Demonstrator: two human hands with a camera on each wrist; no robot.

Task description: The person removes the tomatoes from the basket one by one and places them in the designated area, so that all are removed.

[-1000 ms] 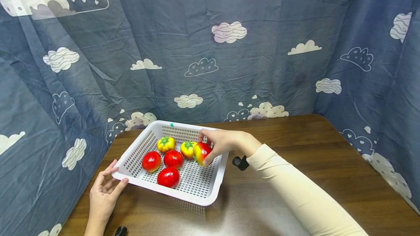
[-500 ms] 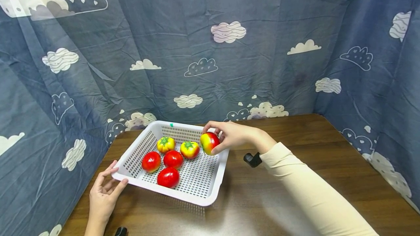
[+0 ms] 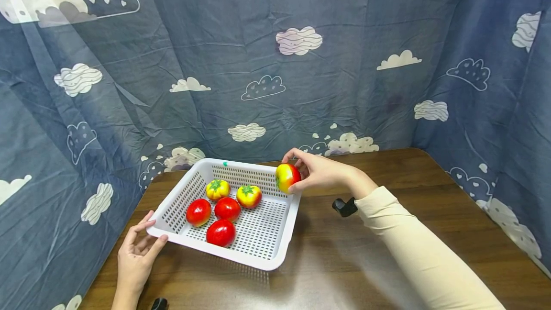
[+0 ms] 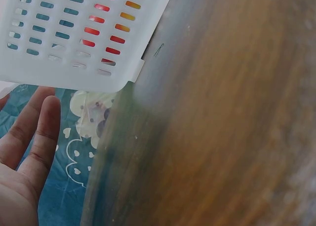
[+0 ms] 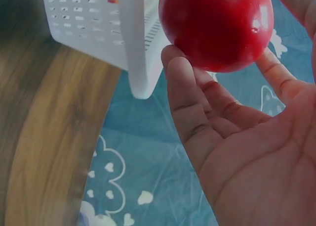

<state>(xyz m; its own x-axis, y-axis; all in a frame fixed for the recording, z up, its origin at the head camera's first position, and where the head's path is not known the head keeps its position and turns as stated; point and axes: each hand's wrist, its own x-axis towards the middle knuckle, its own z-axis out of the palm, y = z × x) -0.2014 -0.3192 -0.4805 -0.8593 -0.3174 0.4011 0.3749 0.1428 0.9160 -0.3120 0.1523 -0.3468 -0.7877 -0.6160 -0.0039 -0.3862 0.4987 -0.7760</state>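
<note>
In the head view my right hand pinches a glossy red-and-yellow tomato over the back right corner of the white plastic basket. The right wrist view shows the tomato's red side between thumb and fingers, beside the basket rim. My left hand grips the basket's near left corner, thumb along the front rim and fingers at the side. Inside the basket lie several more tomatoes: two yellowish ones with green star-shaped tops and red ones nearer the front.
The basket stands at the left of a brown wooden table. A dark cloud-print curtain hangs behind and at both sides. Black wrist-worn pieces show at each wrist. A small green mark is on the back rim.
My right hand has lifted the tomato from beside the others, up and to the right, to the back right rim. The left hand and basket have stayed put.
</note>
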